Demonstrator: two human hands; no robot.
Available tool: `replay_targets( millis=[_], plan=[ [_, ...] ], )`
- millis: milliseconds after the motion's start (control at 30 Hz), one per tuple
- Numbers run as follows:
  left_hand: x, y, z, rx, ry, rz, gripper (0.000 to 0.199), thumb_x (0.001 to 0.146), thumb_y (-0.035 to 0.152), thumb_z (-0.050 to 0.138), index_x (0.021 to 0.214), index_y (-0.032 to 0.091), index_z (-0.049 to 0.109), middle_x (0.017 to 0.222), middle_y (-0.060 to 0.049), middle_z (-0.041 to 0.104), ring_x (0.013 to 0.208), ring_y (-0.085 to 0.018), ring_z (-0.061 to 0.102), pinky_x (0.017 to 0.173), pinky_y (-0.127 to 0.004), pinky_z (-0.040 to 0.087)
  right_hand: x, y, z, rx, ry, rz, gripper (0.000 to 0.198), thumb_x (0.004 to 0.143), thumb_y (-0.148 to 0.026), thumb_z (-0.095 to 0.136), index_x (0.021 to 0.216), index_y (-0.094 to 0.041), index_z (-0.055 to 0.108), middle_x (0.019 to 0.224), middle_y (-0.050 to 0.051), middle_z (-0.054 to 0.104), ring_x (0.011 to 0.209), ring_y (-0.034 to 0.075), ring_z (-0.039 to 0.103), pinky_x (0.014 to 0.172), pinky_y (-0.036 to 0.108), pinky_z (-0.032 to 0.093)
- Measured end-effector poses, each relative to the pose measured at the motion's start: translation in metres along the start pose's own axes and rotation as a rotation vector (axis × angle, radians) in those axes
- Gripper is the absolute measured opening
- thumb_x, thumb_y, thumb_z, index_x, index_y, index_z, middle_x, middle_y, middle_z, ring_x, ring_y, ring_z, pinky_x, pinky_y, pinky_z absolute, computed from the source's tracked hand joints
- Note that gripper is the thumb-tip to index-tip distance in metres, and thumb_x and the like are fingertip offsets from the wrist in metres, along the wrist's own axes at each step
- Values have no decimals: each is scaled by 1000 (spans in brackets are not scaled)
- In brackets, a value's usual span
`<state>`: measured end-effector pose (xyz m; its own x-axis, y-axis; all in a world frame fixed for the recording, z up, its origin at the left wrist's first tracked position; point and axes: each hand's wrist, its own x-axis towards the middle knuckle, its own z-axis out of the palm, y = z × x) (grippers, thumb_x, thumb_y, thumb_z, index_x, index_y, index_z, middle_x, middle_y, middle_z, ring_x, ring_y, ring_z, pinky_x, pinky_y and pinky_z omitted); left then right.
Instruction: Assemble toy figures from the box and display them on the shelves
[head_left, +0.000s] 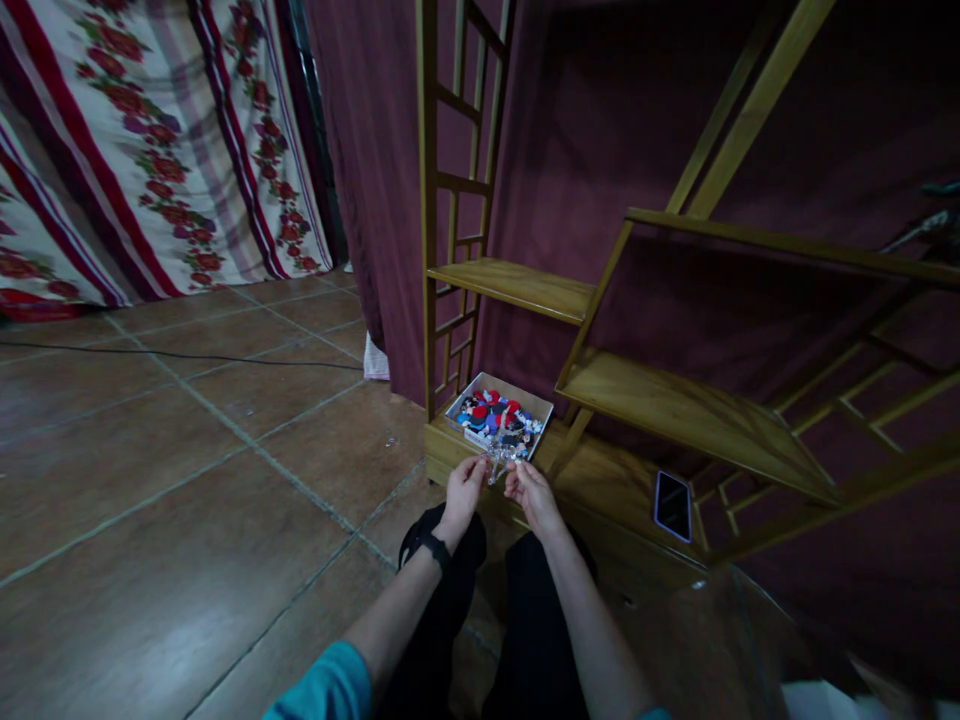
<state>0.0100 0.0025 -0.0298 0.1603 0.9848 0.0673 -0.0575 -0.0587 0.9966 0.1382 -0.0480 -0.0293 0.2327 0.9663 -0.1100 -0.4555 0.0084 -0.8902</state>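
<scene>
Just in front of a shallow white box [544, 407], my left hand [466, 484] and my right hand [531, 492] are close together. Between them is a small clear, glinting item [495, 464], which looks like thin see-through plastic; its exact kind is too small to make out. My left thumb and fingers pinch one side of it, and my right fingers pinch the other. Behind it, the box is full of small colourful pieces [491, 412] in red, blue, white, purple and black. The fingertips partly cover the near edge of the item.
The box rests on the low base of a wooden shelf unit [517, 287] with lattice sides. A phone or tablet [673, 506] lies on the base to the right. Shelf boards overhang there. A black cable [225, 357] crosses the tiled floor [172, 480] at left. A flowered cloth [165, 150] hangs behind.
</scene>
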Motion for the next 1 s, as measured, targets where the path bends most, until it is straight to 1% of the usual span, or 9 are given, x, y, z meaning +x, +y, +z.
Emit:
replay_targets(
  millis=[200, 333, 500, 767, 1000],
  plan=[
    [0, 2, -1, -39, -3, -34, 46, 68, 54, 53, 82, 11, 63, 63, -3, 58, 54, -11, 50, 49, -21, 38, 1, 1, -1, -11, -10, 8, 36, 68, -50, 63, 84, -18, 62, 61, -1, 57, 52, 9, 50, 53, 22, 42],
    [0, 4, -1, -64, 0, -41, 45, 68, 56, 53, 75, 12, 61, 60, -1, 57, 52, -10, 49, 47, -21, 37, 2, 3, -1, -15, -31, 8, 35, 69, -50, 63, 83, -18, 62, 61, -1, 57, 52, 8, 50, 53, 22, 42],
    [-1, 7, -1, -110, -4, -70, 44, 67, 57, 54, 66, 13, 56, 53, 1, 53, 45, -8, 44, 45, -20, 35, 1, 3, -1, -13, -52, 15, 34, 70, -49, 62, 84, -18, 62, 62, -1, 56, 53, 8, 50, 53, 22, 42],
    [-1, 7, -1, -169, -36, -72, 40, 67, 54, 56, 68, 14, 56, 52, 1, 55, 45, -9, 46, 46, -21, 36, 1, 3, -1, -33, -67, 30, 34, 70, -49, 62, 84, -17, 62, 63, -1, 57, 54, 8, 51, 54, 21, 42],
    [-3, 7, -1, -191, -16, -59, 36, 66, 50, 59, 67, 14, 55, 54, 1, 56, 46, -8, 46, 45, -20, 34, 8, 10, -2, -128, -39, 3, 44, 65, -55, 62, 84, -16, 61, 60, -1, 57, 47, 7, 48, 49, 21, 41]
  ],
)
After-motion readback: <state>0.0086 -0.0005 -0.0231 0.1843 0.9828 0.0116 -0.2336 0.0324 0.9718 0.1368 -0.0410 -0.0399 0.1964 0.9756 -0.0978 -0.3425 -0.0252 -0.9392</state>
